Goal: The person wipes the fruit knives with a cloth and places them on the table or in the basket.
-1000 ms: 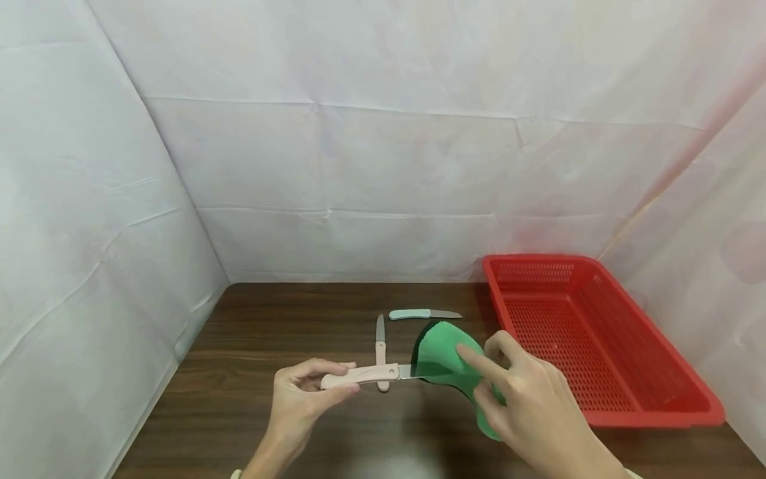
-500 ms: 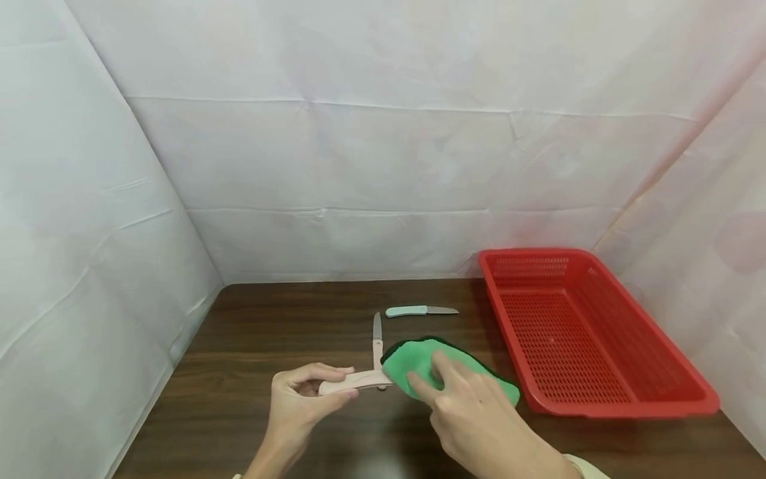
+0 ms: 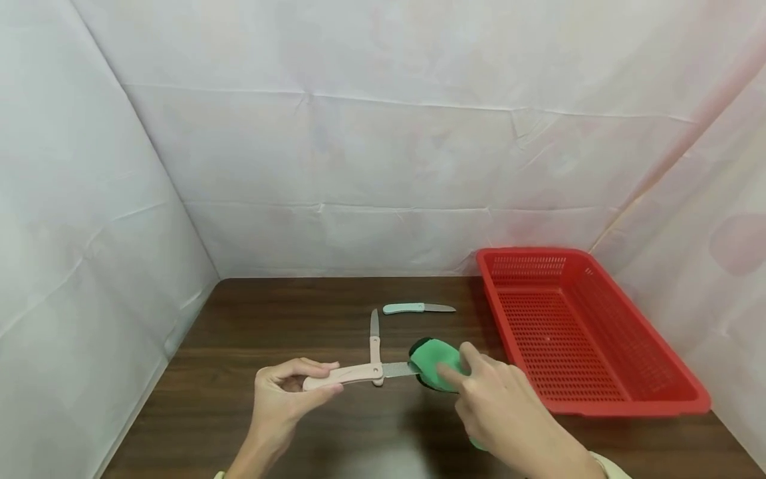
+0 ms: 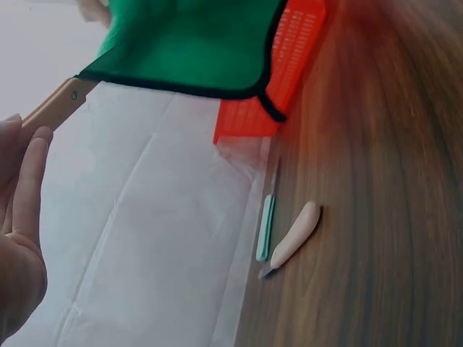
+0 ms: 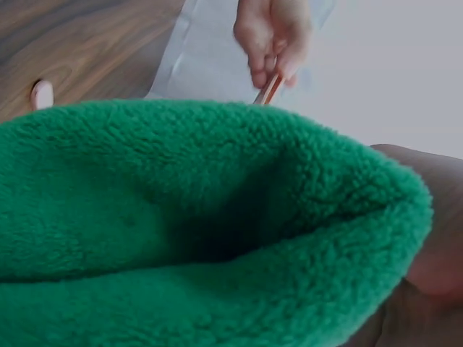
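My left hand [image 3: 278,398] pinches the pale pink handle of a folding knife [image 3: 342,377] between thumb and fingers, its blade unfolded and pointing right. A green cloth [image 3: 432,359] with a dark edge covers the tip of that blade. The right hand [image 3: 503,416] holds the cloth with its index finger pressed on top. In the right wrist view the fluffy green cloth [image 5: 108,181] is folded over and fills most of the picture, hiding the blade. In the left wrist view the cloth [image 4: 188,47] hangs from the blade side, past the handle.
A second pink knife [image 3: 374,346] lies unfolded on the dark wooden table [image 3: 257,332], beneath the held one. Behind it is a mint-handled knife [image 3: 403,308], blade to the right. A red slotted basket [image 3: 646,407] stands at the right. White sheeting [image 3: 383,153] encloses the table.
The cloth first slid left along the blade to the handle, then back right toward the tip, baring much of the blade. The left hand kept its grip and shifted slightly left.
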The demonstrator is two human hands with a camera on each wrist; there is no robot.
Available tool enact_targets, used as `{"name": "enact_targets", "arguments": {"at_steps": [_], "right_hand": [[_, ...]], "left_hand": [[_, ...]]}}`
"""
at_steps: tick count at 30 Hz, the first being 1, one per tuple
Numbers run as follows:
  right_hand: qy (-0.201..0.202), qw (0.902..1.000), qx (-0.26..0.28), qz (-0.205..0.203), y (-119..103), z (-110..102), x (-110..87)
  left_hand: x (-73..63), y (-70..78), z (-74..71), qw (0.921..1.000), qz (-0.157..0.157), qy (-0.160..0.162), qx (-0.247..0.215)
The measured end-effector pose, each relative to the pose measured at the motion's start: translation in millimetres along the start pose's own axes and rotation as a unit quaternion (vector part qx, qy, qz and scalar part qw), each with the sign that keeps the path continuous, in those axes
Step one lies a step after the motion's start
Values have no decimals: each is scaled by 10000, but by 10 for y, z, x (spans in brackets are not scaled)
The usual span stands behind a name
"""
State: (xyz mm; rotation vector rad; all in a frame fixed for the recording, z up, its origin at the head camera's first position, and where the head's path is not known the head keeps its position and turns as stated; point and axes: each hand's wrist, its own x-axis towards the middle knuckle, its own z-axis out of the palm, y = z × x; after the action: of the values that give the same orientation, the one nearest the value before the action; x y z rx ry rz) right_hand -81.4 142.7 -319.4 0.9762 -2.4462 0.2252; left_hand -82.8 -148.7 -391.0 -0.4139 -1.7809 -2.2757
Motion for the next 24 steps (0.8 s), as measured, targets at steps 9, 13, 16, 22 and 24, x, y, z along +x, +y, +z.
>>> {"name": "enact_targets", "arguments": {"at_steps": [9,13,16,22,24], "right_hand": [[488,9981,149,340,129,-93,-90],[766,9964,166,316,139,-153,-84],[931,9952,213,211,123,-191,-47],[930,9951,328,17,-25,-203,82],[806,9960,377,-110,-83,-174,114]], "left_hand": [[7,48,-47,9998,133,-44,116],[1,45,-40,9997,174,-116,128],[-1,29,-27,9996,166,-170,181],[6,-18,40,9992,128,-327,205],[6,-33,67,9989,152,-397,193]]}}
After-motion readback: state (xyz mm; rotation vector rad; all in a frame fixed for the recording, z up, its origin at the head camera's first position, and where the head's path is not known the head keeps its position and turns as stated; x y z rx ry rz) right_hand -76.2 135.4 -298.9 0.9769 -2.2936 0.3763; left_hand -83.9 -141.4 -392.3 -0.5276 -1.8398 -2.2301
